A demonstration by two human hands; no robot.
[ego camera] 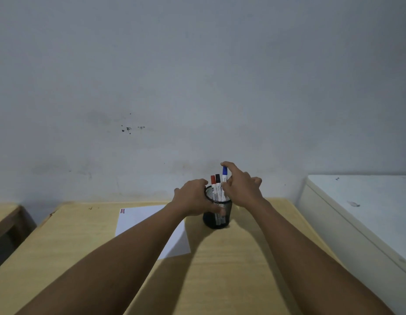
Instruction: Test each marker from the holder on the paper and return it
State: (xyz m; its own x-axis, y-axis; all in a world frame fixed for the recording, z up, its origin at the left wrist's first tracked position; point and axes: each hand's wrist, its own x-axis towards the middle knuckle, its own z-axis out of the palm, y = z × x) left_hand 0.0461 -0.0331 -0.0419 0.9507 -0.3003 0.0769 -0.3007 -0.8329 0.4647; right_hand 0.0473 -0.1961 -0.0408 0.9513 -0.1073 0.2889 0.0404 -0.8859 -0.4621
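A black mesh holder (pixel 216 215) stands on the wooden desk (pixel 231 269), right of a white sheet of paper (pixel 138 215). My left hand (pixel 193 198) wraps around the holder's left side and rim. A red-capped marker (pixel 213 181) and a black-capped marker (pixel 217 179) stand upright in it. My right hand (pixel 241 188) pinches a blue-capped marker (pixel 224 172) that sticks higher out of the holder, index finger over its cap. Short red and dark lines mark the paper's far left corner (pixel 122 211).
A grey wall rises directly behind the desk. A white cabinet top (pixel 361 201) sits close on the right. Another wooden desk edge (pixel 6 214) shows at the far left. My forearms cross the desk's near half and part of the paper.
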